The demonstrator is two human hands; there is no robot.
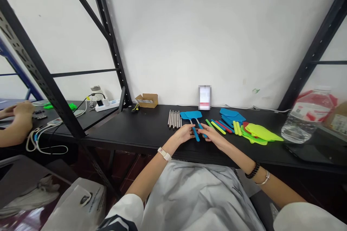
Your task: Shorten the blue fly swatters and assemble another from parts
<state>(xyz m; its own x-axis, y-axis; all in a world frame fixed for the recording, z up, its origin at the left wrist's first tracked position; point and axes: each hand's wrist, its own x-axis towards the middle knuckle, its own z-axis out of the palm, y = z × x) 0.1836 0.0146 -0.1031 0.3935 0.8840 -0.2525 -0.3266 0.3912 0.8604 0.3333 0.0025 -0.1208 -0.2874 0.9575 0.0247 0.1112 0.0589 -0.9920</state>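
Two blue fly swatters [191, 115] are lying side by side on the black bench [135, 126], their flat heads pointing away from the person toward the white wall [173, 36]. Their long axes are running almost front to back, with the blue handles slanting toward the person. Far to the left, a co-worker's hand [23, 108] is resting on a separate bench section, beyond a black upright of the shelving [51, 79]. A white power strip [107, 105] and a small cardboard box [146, 100] are sitting against the wall. Next along, a neat row of metal rods [174, 119] is lying just left of the swatters. The left hand [184, 133] and right hand [213, 137] are meeting at the swatters from either side, and their fingers [202, 127] are curled inward, touching the stems and handles, though I cannot tell how firmly they are gripping. To the right, a stack of blue swatter heads [231, 116], loose coloured handles [220, 127] and a pile of green and yellow swatter heads [260, 133] are spreading along the bench. A plastic water bottle [307, 117] is standing at the far right.
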